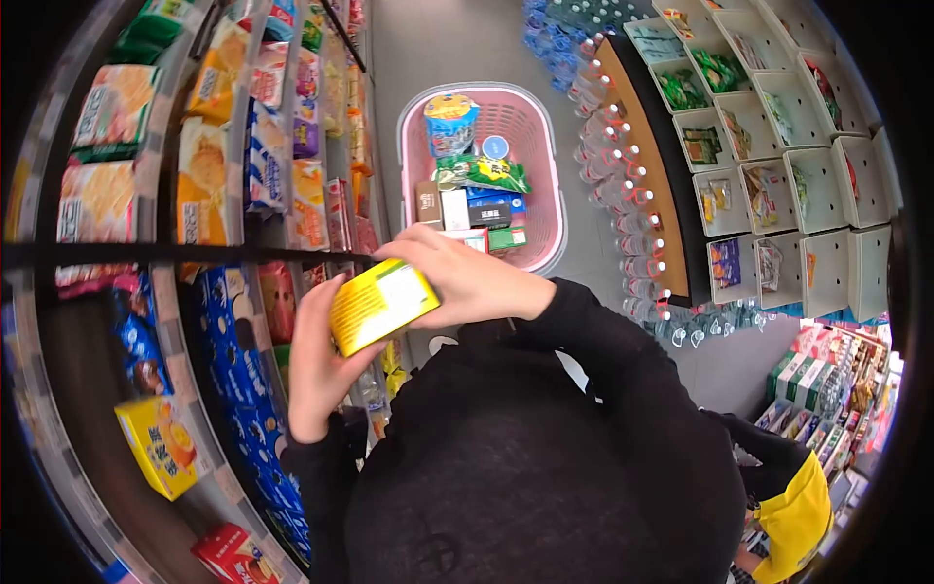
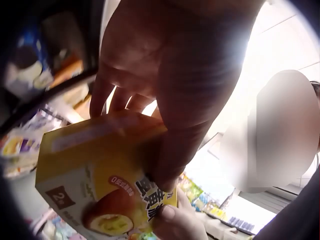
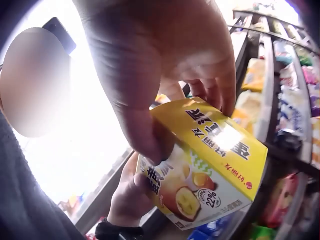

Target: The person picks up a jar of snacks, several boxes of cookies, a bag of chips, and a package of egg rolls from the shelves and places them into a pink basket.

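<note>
Both hands (image 1: 321,360) (image 1: 467,277) w/ fingers curled round yellow box (image 1: 379,307); loose grip = prob drops beside the basket (image 1: 555,209).

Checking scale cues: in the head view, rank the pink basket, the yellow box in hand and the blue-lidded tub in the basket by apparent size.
1. pink basket
2. yellow box, though nearer the camera
3. blue-lidded tub
</note>
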A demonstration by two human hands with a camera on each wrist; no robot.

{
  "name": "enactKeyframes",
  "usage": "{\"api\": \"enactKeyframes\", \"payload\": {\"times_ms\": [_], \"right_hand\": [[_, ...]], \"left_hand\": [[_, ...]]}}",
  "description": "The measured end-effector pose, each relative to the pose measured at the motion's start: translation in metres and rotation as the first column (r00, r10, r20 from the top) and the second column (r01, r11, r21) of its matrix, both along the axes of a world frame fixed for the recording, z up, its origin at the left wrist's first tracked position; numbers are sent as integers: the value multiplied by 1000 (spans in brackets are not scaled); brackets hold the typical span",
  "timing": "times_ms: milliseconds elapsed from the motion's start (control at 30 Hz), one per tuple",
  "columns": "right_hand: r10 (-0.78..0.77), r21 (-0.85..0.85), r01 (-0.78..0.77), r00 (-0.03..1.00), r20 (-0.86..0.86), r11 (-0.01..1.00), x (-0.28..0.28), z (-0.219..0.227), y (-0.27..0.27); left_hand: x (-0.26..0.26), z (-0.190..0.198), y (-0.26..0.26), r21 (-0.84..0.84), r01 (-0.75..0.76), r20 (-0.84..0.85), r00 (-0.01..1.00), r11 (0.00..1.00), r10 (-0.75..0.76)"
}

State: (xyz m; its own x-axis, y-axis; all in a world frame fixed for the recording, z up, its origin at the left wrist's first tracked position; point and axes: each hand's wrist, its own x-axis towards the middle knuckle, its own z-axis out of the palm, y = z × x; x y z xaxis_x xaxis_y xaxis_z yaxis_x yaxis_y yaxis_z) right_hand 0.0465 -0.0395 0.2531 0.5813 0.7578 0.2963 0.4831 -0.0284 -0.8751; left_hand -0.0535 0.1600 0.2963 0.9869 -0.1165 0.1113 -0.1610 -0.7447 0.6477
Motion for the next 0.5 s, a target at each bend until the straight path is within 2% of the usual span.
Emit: {"api": "enactKeyframes", "payload": {"times_ms": [67, 100, 167, 200, 267, 300, 333, 400, 467, 500], "right_hand": [[-110, -60, 110, 994, 1, 992, 14, -19, -26], [-111, -60, 111, 994, -3, 992, 20, -25, -38], [-269, -137, 266, 963, -5, 954, 35, -40, -57], [-259, -134, 255, 966, -15, 958, 43, -50, -64], [-387, -288, 410, 912, 138, 865, 60, -70, -77], [-408, -364, 424, 904, 125, 829, 69, -75, -81], [-435, -362, 463, 886, 160, 809, 78, -85, -85], [-479, -408, 543, 840, 254, 734, 93, -108, -91], [-472, -444, 561, 828, 303, 698, 107, -132, -98], [-473, -485, 542, 839, 270, 686, 113, -138, -98]], "left_hand": [[32, -28, -21, -34, 51, -37, 998, 998, -53], [48, -41, -31, -45, 75, -39, 996, 996, -77], [81, -62, -52, -65, 113, -52, 992, 991, -117], [97, -75, -61, -54, 142, -25, 989, 988, -143], [127, -104, -79, 13, 188, 23, 982, 982, -189], [142, -114, -89, 14, 199, 35, 979, 980, -199], [155, -125, -98, 18, 201, 49, 978, 979, -202], [174, -156, -113, 118, 170, 19, 985, 978, -173], [188, -184, -125, 150, 148, -3, 989, 978, -149], [193, -193, -129, 183, 144, 9, 989, 972, -148]]}}
